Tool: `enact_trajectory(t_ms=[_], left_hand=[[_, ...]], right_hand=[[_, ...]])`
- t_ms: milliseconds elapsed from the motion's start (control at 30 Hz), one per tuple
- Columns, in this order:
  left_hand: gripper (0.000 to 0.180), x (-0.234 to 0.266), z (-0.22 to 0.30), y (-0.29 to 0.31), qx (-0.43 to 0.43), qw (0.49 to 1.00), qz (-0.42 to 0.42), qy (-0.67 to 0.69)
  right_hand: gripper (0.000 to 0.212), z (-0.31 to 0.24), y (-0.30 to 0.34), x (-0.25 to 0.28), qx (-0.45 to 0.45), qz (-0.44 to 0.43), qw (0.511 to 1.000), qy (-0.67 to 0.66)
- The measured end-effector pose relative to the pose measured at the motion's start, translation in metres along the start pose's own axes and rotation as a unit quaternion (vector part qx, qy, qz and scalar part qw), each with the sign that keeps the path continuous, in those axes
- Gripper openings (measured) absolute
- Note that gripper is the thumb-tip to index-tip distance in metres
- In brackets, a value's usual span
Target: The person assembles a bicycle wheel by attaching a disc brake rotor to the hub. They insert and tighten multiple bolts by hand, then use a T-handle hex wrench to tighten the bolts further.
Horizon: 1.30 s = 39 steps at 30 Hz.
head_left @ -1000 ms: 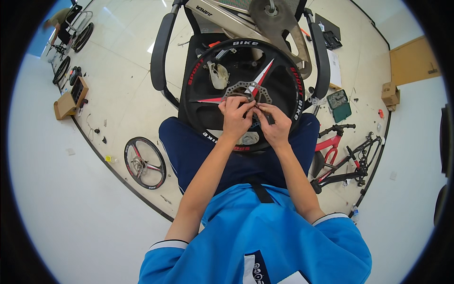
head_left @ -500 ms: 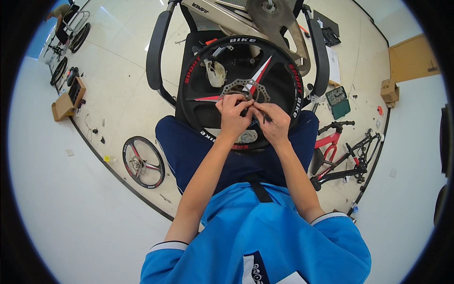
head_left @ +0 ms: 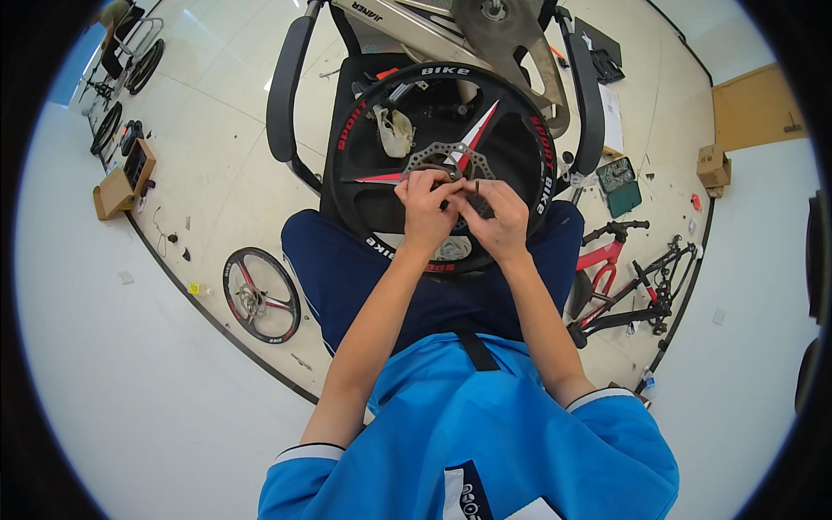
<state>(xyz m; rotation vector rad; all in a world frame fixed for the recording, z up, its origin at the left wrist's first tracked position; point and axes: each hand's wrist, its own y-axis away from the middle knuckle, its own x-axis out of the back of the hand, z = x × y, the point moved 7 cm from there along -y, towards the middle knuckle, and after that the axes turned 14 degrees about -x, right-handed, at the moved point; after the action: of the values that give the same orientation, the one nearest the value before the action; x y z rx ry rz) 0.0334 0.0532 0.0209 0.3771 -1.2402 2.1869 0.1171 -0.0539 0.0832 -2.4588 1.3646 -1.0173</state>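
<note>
A black bicycle wheel (head_left: pixel 342 186) with red-and-white spoke accents lies flat across my lap and the chair seat. On its hub sits a silver brake disc (head_left: pixel 438 156) with a perforated rim. My left hand (head_left: pixel 425 211) is closed at the near left part of the disc, thumb and fingertips pinched close to the hub; what they grip is hidden. Beside it my right hand (head_left: pixel 500 218) is closed, its fingertips meeting those of the left. A small dark rod (head_left: pixel 477 186) sticks up from the right fingers. The hub's near side is covered by my hands.
A black office chair's armrests (head_left: pixel 289 91) flank the wheel, with a pale bike frame (head_left: pixel 407 30) beyond it. Another spoked wheel (head_left: pixel 262 296) lies on the floor at left. At right are a red balance bike (head_left: pixel 609 258), a black frame (head_left: pixel 637 321) and a green case (head_left: pixel 622 199).
My right hand has turned and shifted slightly left toward the left hand. The dark rod, earlier pointing down below its fingers, now points up. My left hand has stayed in place.
</note>
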Motion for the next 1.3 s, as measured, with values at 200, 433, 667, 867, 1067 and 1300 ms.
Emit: enact_trajectory(t_ms=[200,433,667,867,1067,1300], left_hand=[[0.02,0.001,0.002,-0.003,0.0,1.0,0.01,-0.021],[0.022,0.006,0.006,-0.002,-0.02,1.0,0.02,-0.013],[0.023,0.007,0.008,-0.004,-0.024,0.999,0.015,-0.017],[0.024,0.004,0.004,0.002,-0.005,1.0,0.019,-0.002],[0.026,0.006,0.005,0.001,-0.012,1.0,0.024,0.001],[0.028,0.004,0.004,0.001,-0.009,1.0,0.012,0.001]], right_hand=[[0.025,0.003,0.007,-0.003,-0.022,-0.061,0.997,-0.034],[0.021,0.009,0.005,0.002,-0.064,-0.061,0.995,-0.048],[0.018,0.012,0.007,0.006,-0.066,-0.017,0.996,-0.056],[0.02,0.014,0.009,0.004,-0.056,-0.011,0.997,-0.045],[0.018,0.01,0.008,0.004,-0.037,0.001,0.998,-0.044],[0.019,0.014,0.005,0.005,-0.045,0.004,0.999,-0.03]])
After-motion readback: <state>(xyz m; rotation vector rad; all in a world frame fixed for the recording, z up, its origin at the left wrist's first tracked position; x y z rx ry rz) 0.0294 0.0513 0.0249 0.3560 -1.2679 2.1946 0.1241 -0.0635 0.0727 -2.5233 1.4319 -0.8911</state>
